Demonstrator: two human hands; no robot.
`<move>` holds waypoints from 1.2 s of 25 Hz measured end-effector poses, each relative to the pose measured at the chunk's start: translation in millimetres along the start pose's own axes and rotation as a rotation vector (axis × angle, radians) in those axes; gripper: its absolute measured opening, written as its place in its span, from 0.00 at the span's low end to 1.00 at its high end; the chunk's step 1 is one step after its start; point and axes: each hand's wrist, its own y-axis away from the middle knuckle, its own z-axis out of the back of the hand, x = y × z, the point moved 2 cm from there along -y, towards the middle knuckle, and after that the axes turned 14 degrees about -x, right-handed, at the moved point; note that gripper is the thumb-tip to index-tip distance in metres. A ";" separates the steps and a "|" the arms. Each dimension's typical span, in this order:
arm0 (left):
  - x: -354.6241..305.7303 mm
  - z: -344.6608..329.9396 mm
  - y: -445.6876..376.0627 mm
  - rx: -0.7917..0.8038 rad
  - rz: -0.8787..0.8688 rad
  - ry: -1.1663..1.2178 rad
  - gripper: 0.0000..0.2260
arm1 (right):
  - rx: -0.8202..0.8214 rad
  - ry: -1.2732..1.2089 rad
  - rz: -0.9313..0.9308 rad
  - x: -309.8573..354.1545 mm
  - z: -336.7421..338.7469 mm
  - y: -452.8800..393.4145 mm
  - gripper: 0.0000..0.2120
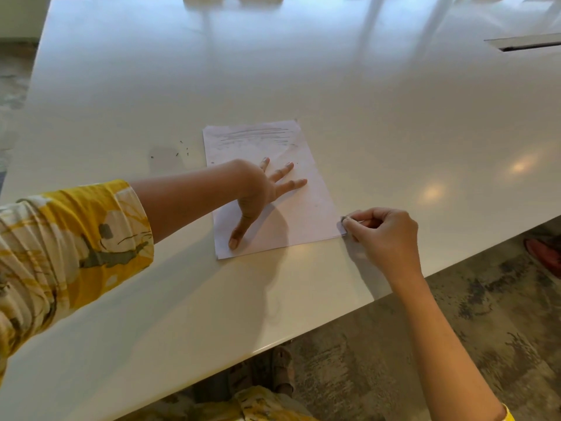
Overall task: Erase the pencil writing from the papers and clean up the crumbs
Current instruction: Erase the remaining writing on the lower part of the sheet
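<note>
Here the left hand (258, 189) pins the paper (306, 208); right hand (385, 232) pinches its corner.

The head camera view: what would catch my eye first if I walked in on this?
Probably the paper in the middle of the white table, pencil lines across its far end. The left hand presses flat on it, while the right hand pinches its near right corner. Dark crumbs lie left of the sheet.
</note>
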 end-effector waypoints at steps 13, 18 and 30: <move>2.9 -0.2 -2.7 0.002 -0.016 0.012 0.77 | -0.013 -0.103 0.000 4.9 -21.9 4.2 0.03; 0.7 0.2 -1.5 -0.003 -0.005 0.016 0.76 | 0.012 -0.061 0.014 16.0 -33.7 1.8 0.04; 3.1 0.6 -0.2 -0.001 -0.017 0.041 0.76 | 0.063 -0.035 -0.011 13.7 -23.9 -15.9 0.06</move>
